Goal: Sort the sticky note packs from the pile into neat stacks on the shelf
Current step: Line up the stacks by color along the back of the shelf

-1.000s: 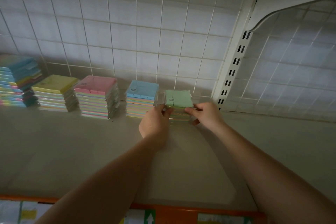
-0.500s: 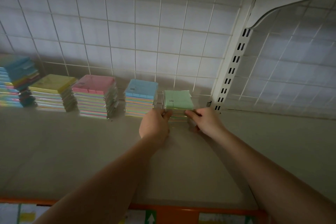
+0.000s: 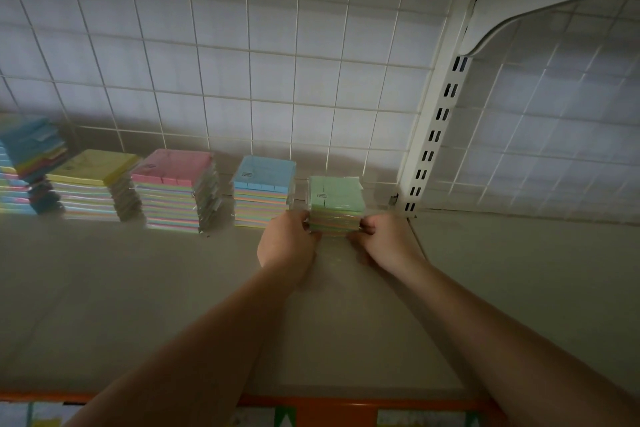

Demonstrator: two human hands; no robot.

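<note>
Five stacks of sticky note packs stood in a row along the back of the shelf (image 3: 173,288), against the wire grid backing (image 3: 242,62). At far left was a blue-topped stack (image 3: 27,166), slightly fanned and uneven. Next came the yellow-topped stack (image 3: 93,184), then the pink-topped stack (image 3: 175,189), then, after a gap, the blue-topped short stack (image 3: 263,189). Rightmost, mid frame, was the green-topped stack (image 3: 335,204), just left of the slotted white upright (image 3: 433,135).

The left hand (image 3: 287,241) pinched the green-topped stack's left front edge, fingers curled on it. The right hand (image 3: 384,239) pinched its right front edge the same way. Both looked to be squaring or seating that stack.

Judgement: sorting seemed well along, with four stacks set and the fifth being tidied. The source pile was not in view, so how many packs remained could not be told. The far-left stack probably needed straightening. An orange shelf edge strip (image 3: 346,406) ran along the bottom of frame.
</note>
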